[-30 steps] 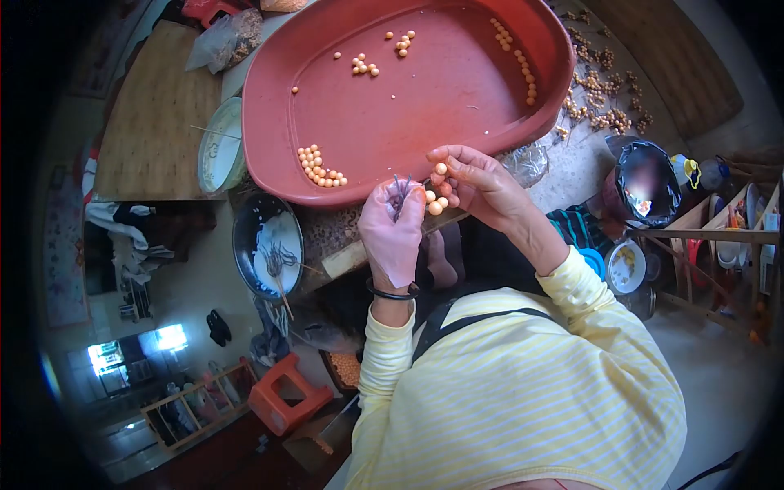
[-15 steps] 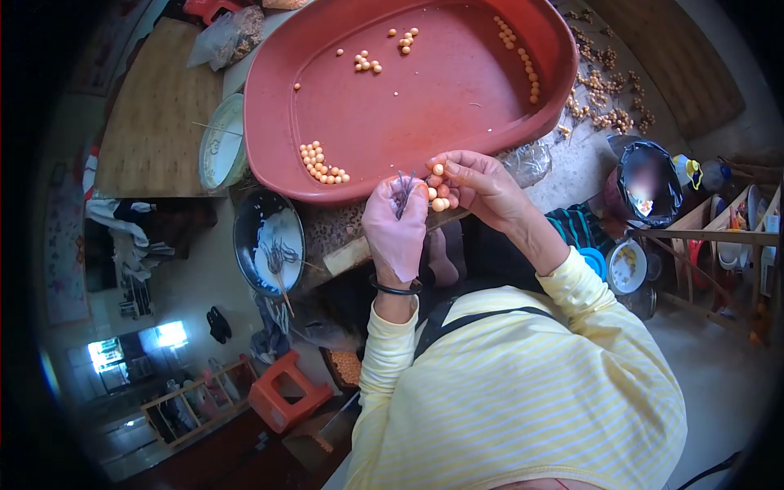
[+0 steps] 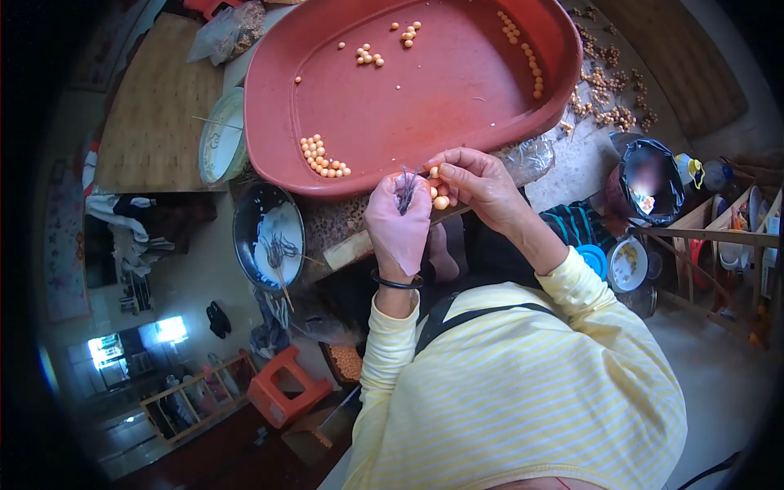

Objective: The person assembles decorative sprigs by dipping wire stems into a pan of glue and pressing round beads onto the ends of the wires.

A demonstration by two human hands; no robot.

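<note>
My left hand (image 3: 397,220) is closed round a bundle of thin dark stems (image 3: 405,194) that stick out at the top of the fist. Close to its right, my right hand (image 3: 482,186) pinches an orange bead (image 3: 434,172) between thumb and fingers. Several more orange beads (image 3: 441,202) sit below, between palm and fingers. Both hands are at the near rim of a large red tub (image 3: 367,186). Inside it, loose orange beads (image 3: 323,157) are gathered at the lower left, with other groups at the far side and right.
Left of my hands stands a dark bowl (image 3: 247,237) with white contents and stems; beyond it is a pale bowl (image 3: 233,122). Clusters of beads on stems (image 3: 608,90) lie right of the tub. A black-lined bin (image 3: 665,184) and an orange stool (image 3: 286,388) stand nearby.
The fingertips of my right hand and the pinched bead have shifted slightly left, nearer the stems. The stems in my left hand are tilted a little differently.
</note>
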